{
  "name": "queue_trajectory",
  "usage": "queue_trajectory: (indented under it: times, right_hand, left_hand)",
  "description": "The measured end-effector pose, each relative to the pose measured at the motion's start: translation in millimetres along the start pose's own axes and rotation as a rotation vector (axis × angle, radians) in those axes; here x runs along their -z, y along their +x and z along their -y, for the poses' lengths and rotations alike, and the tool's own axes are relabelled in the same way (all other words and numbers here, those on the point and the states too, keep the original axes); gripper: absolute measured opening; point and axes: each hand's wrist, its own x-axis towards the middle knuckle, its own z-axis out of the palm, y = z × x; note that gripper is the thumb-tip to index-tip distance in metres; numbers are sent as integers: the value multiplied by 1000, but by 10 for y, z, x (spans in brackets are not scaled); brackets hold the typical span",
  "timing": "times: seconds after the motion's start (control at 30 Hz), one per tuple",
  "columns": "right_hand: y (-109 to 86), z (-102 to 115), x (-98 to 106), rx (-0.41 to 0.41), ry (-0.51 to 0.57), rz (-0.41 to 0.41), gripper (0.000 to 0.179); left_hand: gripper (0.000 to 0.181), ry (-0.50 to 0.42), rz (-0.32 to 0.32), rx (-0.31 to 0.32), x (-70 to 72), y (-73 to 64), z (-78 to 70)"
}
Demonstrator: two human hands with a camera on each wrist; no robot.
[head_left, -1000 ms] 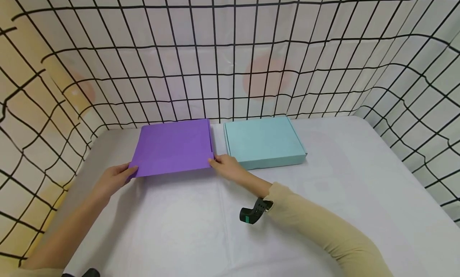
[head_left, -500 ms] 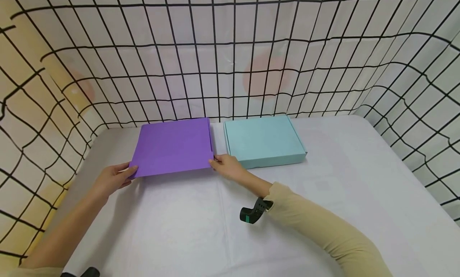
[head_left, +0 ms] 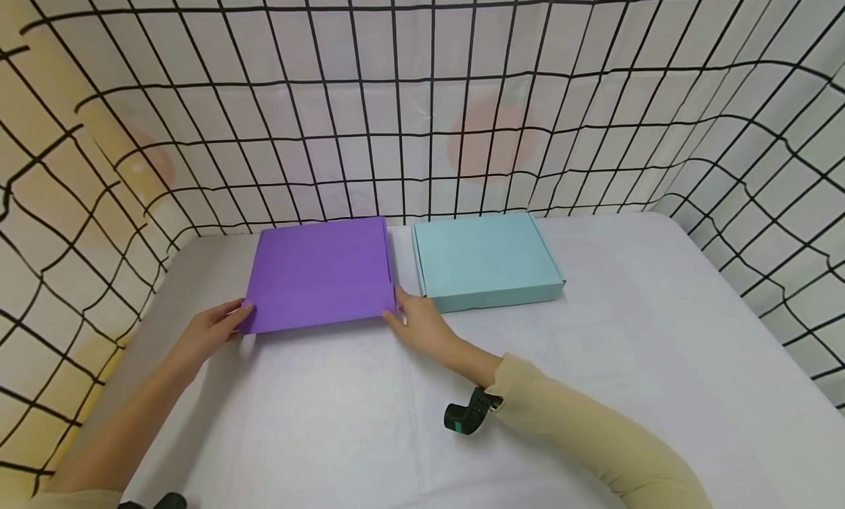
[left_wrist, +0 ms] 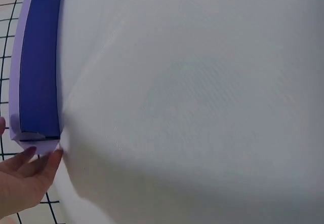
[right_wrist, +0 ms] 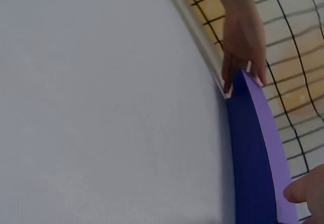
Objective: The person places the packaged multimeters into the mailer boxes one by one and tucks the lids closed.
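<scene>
A flat purple cardboard box (head_left: 320, 274) lies at the back left in the head view, its front flap jutting toward me over a dark underside. My left hand (head_left: 211, 333) holds the front left corner, thumb on the top and fingers against the end, as the left wrist view shows. At the front right corner is my right hand (head_left: 425, 329), thumb at the front edge and fingertips at the side. Only a fingertip of that hand shows in the right wrist view. To the right stands a closed light-blue box (head_left: 488, 256), apart from the purple one.
A white cloth (head_left: 317, 421) covers the table. Black wire mesh (head_left: 409, 105) walls in the back and both sides, close behind the two boxes. A black band (head_left: 465, 417) hangs at my right wrist.
The purple box's front edge has come down slightly and toward me. My right hand has shifted a little toward me, its thumb and fingers more spread. The light-blue box stays put.
</scene>
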Motion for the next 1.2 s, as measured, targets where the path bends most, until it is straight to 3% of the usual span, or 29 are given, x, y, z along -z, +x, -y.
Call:
queue_trajectory:
  times: [0.1, 0.23, 0.43, 0.73, 0.97, 1.2]
  right_hand:
    - [23, 62, 15, 103, -94, -32, 55]
    - [167, 62, -24, 190, -214, 23, 55]
    - [271, -15, -69, 173, -314, 187, 58]
    - [382, -80, 55, 195, -337, 209, 45]
    - [435, -86, 96, 218, -359, 261, 43]
    - [454, -76, 114, 188, -385, 256, 43]
  left_hand:
    - [73, -97, -7, -8, -13, 91, -11]
    - [72, -194, -32, -21, -72, 190, -18]
    - [72, -279, -72, -19, -147, 221, 71]
    - [73, -316, -103, 1, -166, 327, 22]
    - [73, -322, -127, -2, -191, 384, 82]
    - [76, -400, -78, -36, -165, 404, 85]
